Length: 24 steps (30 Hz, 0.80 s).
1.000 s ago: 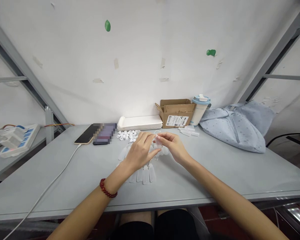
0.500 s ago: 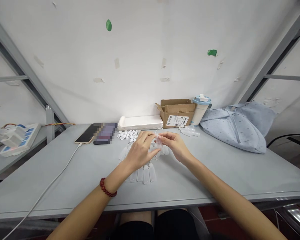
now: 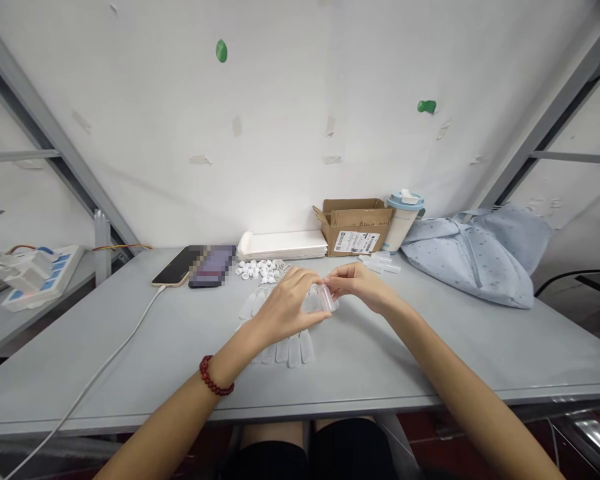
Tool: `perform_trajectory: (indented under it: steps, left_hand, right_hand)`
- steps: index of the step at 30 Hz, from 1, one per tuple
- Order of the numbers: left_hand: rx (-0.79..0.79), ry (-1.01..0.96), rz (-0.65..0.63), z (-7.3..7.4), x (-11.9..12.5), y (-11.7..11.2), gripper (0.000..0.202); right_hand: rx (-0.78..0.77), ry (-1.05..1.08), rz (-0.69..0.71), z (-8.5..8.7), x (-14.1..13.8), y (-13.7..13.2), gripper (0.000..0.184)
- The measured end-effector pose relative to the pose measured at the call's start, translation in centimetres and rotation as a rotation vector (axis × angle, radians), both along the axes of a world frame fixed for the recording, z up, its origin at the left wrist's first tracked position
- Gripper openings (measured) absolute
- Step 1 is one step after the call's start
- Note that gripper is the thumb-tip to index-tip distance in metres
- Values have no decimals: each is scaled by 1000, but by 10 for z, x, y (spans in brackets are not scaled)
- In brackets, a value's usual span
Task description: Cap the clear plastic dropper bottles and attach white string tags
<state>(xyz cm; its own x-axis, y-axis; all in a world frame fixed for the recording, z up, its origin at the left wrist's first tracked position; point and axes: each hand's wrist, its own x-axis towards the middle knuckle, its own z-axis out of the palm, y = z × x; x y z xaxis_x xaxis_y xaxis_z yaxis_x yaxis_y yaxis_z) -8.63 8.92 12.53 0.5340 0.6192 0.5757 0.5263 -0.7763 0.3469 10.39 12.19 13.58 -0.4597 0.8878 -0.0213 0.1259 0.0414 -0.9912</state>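
Between my two hands, over the middle of the table, is a small translucent plastic bottle (image 3: 325, 298). My left hand (image 3: 291, 301) grips it between thumb and fingers, the thumb at its lower end. The fingertips of my right hand (image 3: 356, 283) pinch at its upper end; whether they also hold a small part there is hidden. Several similar bottles (image 3: 294, 350) lie in a row on the table below my left hand. More of them (image 3: 249, 305) lie to its left, partly covered by the hand. A pile of small white caps (image 3: 258, 269) lies beyond.
A white stack (image 3: 283, 245), an open cardboard box (image 3: 356, 227) and a lidded cup (image 3: 401, 223) stand along the wall. Loose clear pieces (image 3: 381, 262) lie before the box. Two phones (image 3: 176, 268) and a charging cable (image 3: 130, 343) are left; a blue cloth bag (image 3: 473, 257) is right.
Both hands have shifted slightly right and toward me with the bottle. The bottle now shows more plainly, tilted between the fingers. White cord loops beside the caps have come into view.
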Motion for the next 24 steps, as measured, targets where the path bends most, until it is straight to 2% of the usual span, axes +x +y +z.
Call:
perform_trajectory:
  steps: [5,11,18,24]
  left_hand:
    - [-189,134,-131,3,3,-11,35]
    - [-335,324,-211,6,0,-19,38]
    - [-367,466,-179,5,-1,-18,36]
    - [-311,509,-114,5,-2,-18,34]
  right_hand:
    - [-69,-228,287,6,16,4,27]
    - [-128,-340,525,-1,12,2,22]
    - [-153,-379,585,-9,8,4,23]
    - [-161,-366,598,-10,6,2,19]
